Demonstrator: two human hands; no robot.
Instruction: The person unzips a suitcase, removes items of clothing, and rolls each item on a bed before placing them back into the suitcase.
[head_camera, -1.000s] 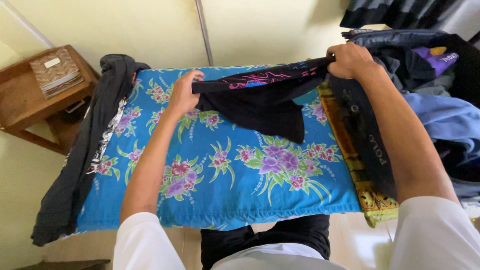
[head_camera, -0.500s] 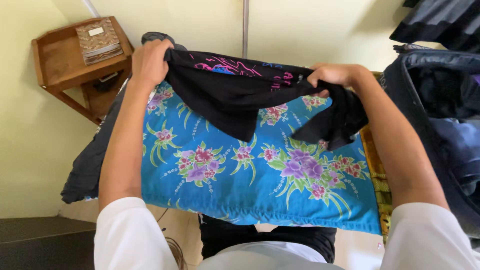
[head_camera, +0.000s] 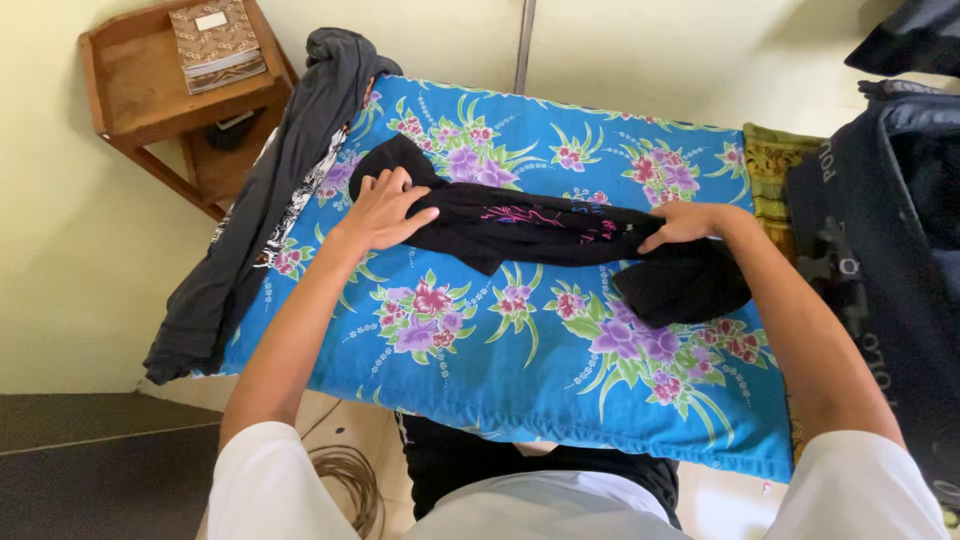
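The soft black shirt (head_camera: 540, 235) lies bunched across the middle of the blue flowered cloth (head_camera: 520, 360), with open room toward the near edge. The left hand (head_camera: 385, 208) presses it flat, fingers spread. The right hand (head_camera: 685, 222) pinches the shirt's folds. A grey garment (head_camera: 250, 240) hangs over the left edge.

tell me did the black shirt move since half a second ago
Yes. The black shirt has come down from the air onto the blue floral cloth, with the left hand and right hand pressing it.
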